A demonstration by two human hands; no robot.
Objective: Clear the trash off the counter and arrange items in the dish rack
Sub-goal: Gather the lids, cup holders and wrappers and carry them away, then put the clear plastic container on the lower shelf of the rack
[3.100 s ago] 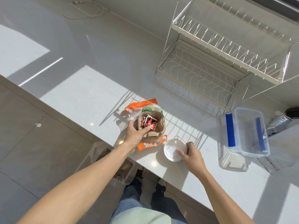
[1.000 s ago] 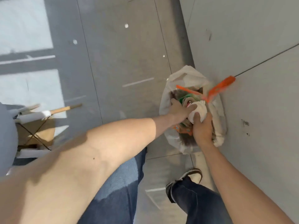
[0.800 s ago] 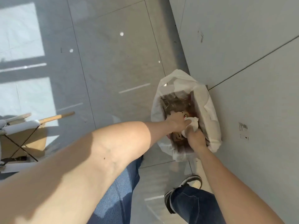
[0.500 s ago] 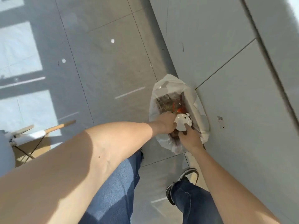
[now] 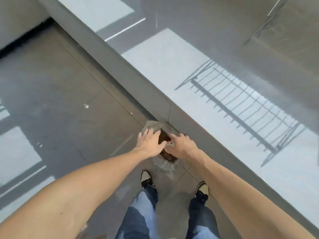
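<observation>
A white trash bag [image 5: 152,125] stands on the floor against the counter front, below my hands. Brown trash fills it, and a white cup lid [image 5: 170,144] shows between my hands, lying in the bag. My left hand [image 5: 149,144] hovers over the bag's left side with its fingers spread and nothing in it. Over the bag's right side, my right hand [image 5: 183,146] is also spread and empty. The dish rack [image 5: 269,30] is a blurred wire shape at the top right on the counter [image 5: 165,66].
The counter edge runs diagonally from top left to bottom right, with the rack's shadow across its sunlit top. My two shoes [image 5: 146,177] stand on the grey tiled floor just behind the bag. The frame is blurred by motion.
Both hands have let go of the cup and wrappers, which now lie in the bag, and have lifted out of it with fingers apart. The view has swung up to the counter.
</observation>
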